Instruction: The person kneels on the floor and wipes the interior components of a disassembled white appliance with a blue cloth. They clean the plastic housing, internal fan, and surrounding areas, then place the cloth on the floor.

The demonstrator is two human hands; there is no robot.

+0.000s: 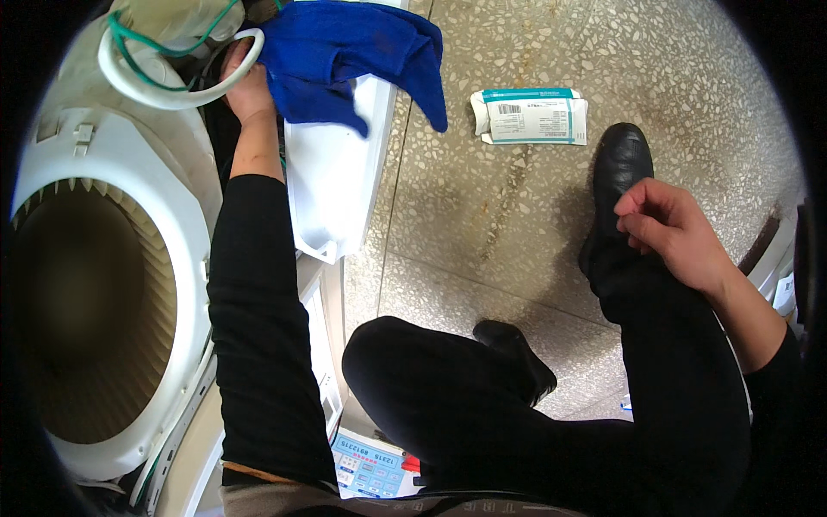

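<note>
My left hand reaches into the machine at the upper left, behind a white curved tube. Its fingers are hidden there, so what they touch does not show. Thin green wire loops around the tube. Right beside that hand, a blue cloth lies draped over a white plastic panel. My right hand hovers over my right leg, fingers curled in toward the thumb, with nothing visible in them.
On the left is a white housing with a large round opening and ribbed inner wall. A flattened white and teal carton lies on the speckled floor. A light-blue printed sheet shows near my left knee.
</note>
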